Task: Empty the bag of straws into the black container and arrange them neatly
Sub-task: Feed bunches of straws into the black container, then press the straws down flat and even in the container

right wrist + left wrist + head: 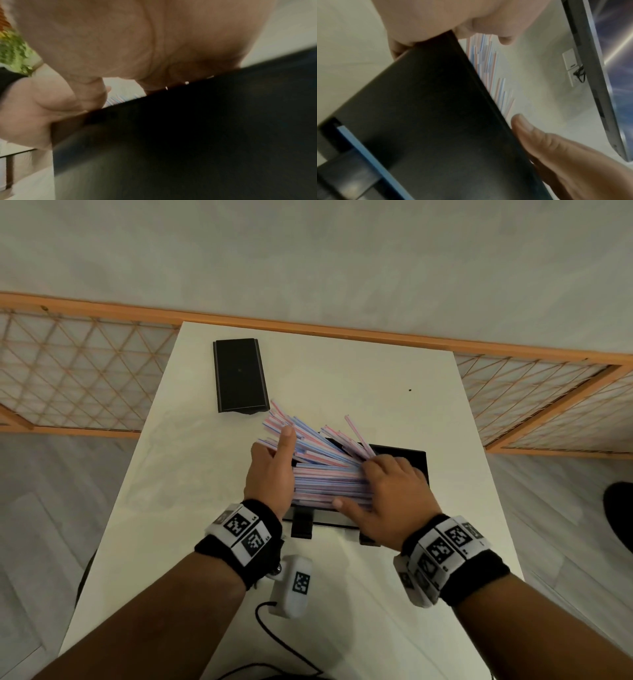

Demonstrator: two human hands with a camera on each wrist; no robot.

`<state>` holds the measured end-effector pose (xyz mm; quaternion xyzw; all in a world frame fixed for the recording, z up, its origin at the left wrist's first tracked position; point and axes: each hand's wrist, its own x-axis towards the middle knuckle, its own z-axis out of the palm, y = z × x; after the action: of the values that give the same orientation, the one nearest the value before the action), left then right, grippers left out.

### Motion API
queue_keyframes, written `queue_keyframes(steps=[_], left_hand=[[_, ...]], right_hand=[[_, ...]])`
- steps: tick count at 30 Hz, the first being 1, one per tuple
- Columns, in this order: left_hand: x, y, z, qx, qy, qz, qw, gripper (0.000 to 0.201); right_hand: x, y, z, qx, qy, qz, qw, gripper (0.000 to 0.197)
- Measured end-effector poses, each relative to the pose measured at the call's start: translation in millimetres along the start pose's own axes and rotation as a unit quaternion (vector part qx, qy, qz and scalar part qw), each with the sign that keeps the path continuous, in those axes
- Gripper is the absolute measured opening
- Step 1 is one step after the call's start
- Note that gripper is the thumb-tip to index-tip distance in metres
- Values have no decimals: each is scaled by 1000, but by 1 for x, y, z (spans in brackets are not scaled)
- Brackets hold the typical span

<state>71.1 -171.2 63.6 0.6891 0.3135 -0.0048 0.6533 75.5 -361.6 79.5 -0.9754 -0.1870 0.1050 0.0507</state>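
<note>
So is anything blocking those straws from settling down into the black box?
Nothing visible. The straws already lie across the open black box, with the left hand and right hand pressing them from both ends.

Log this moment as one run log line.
stage: arranging | straws: fanned over container | left hand: flat against ends | right hand: pressing on pile | lid: aside on table

Straws [322,470]: thin striped plastic, smooth. Black container [411,457]: matt plastic. Table [342,364]: smooth white, slight sheen.
</note>
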Motion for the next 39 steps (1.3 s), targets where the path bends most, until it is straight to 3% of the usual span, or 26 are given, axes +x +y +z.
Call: queue_keyframes(steps=[3, 7, 10, 13, 17, 20, 22, 24, 27, 31, 36, 39], left_hand=[[-6, -3, -2, 29, -36, -17, 999, 86], [-12, -8, -2, 56, -40, -9, 998, 60], [-10, -10, -1, 86, -50, 9, 995, 57], [-5, -13, -3, 85, -73, 8, 994, 78], [-1, -5, -8, -17, -80, -2, 997, 71], [8, 10, -14, -136, -75, -12, 988, 51], [14, 21, -15, -197, -77, -14, 977, 69], [18, 30, -10, -227, -79, -3, 971, 65], [16, 38, 2, -183, -58, 56, 980, 37], [7, 36, 12, -135, -16, 117, 984, 22], [2, 42, 14, -219, -41, 31, 974, 18], [-7, 54, 9, -256, -73, 45, 963, 18]], right_hand=[[-1, 4, 6, -2, -64, 11, 998, 104], [-1, 7, 10, -18, -76, 18, 997, 116], [4, 9, 10, 0, -126, 13, 992, 115], [8, 10, 6, -14, -113, 12, 993, 110], [10, 12, 6, 9, -125, 25, 992, 121], [5, 15, 3, 91, -75, 22, 993, 106], [4, 19, -2, 128, -27, 64, 989, 100], [9, 19, -3, 145, -31, 88, 985, 105], [16, 6, 6, 171, -53, 54, 982, 110], [23, 1, 14, 190, 25, 34, 981, 97], [35, -8, 24, 172, 5, 51, 984, 82], [40, -15, 21, 206, 57, 36, 976, 61]])
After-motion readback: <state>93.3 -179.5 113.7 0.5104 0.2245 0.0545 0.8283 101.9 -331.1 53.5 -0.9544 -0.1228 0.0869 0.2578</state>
